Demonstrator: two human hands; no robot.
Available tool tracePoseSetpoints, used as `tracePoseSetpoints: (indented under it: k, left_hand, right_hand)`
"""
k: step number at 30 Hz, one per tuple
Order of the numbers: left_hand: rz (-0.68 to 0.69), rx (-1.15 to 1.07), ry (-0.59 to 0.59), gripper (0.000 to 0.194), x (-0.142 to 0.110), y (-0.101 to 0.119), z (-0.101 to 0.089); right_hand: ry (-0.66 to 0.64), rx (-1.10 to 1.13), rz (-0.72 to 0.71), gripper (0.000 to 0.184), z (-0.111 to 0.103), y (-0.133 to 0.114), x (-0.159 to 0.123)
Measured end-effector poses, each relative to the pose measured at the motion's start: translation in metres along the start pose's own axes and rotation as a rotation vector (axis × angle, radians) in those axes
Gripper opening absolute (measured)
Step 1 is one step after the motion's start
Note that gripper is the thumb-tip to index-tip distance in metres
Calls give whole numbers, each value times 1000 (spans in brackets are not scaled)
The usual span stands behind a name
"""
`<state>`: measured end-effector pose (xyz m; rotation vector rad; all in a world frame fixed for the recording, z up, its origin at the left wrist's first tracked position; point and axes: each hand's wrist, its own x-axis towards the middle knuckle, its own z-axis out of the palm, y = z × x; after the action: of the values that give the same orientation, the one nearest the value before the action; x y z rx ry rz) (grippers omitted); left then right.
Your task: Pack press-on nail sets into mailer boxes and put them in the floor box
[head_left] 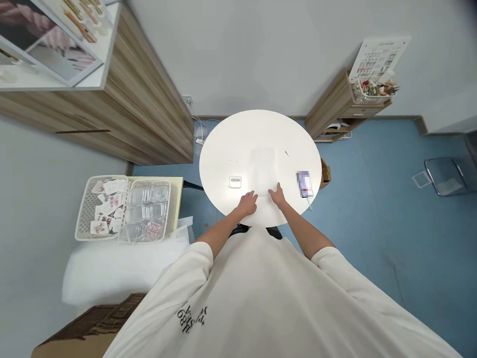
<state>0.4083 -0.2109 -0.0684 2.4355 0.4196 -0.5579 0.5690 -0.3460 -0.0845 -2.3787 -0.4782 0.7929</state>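
On the white round table [219, 144] lies a thin, whitish see-through sheet [264, 166], perhaps plastic wrap. My left hand [248, 203] rests at its near left corner, fingers stretched out. At the near right corner is my right hand [277, 195], its thumb and forefinger apart. Both hands seem to touch the sheet's near edge; I cannot make out anything gripped. A small flat case [235, 182] with a row of little pieces inside sits left of the sheet. To the right is a phone [304, 184] with a blurred screen and a white cable.
Left of the table, white baskets [84, 211] hold printed cards and clear plastic boxes. A white roll [122, 271] and a cardboard box [85, 328] stand nearer me. Wooden cabinets [156, 99] rise behind left; a small shelf [335, 109] carries a flower basket [376, 89].
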Motion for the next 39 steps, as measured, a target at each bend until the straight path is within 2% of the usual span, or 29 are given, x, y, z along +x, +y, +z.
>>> tracePoseSetpoints:
  k: [4, 6, 9, 13, 17, 20, 22, 27, 29, 33, 39]
  left_hand:
    - [-9, -18, -100, 63, 4, -6, 3]
    - [-12, -10, -118, 63, 5, -9, 5]
    - [-11, 28, -112, 60, 6, -11, 7]
    - [-12, 33, -101, 54, 6, -11, 7]
    - [-22, -18, -86, 53, 6, -10, 6]
    - [-35, -36, -31, 53, 10, -15, -3]
    - [-71, 2, 57, 54, 14, -26, -15]
    - [-176, 163, 246, 59, 30, -67, -52]
    - [-165, 205, 238, 59, 36, -83, -61]
    - [-137, 258, 197, 56, 42, -99, -62]
    - [-108, 221, 257, 56, 36, -97, -58]
  right_hand:
    - [-13, -58, 164, 76, -5, 6, -6]
    - [10, -164, 158, 72, -8, 6, -7]
    - [-20, -304, -14, 62, -10, 2, -3]
    - [-177, -417, -259, 55, -7, -4, 7]
    - [-272, -500, -277, 54, -2, -2, 14]
    - [-312, -546, -279, 55, -3, 0, 17]
    - [-316, -578, -319, 54, -6, 0, 19]
    - [-290, -625, -326, 51, -18, 0, 19]
    - [-293, -631, -326, 50, -23, 2, 16]
    - [-289, -644, -328, 49, -31, 8, 10]
    - [-298, -661, -347, 49, -30, 14, 10]
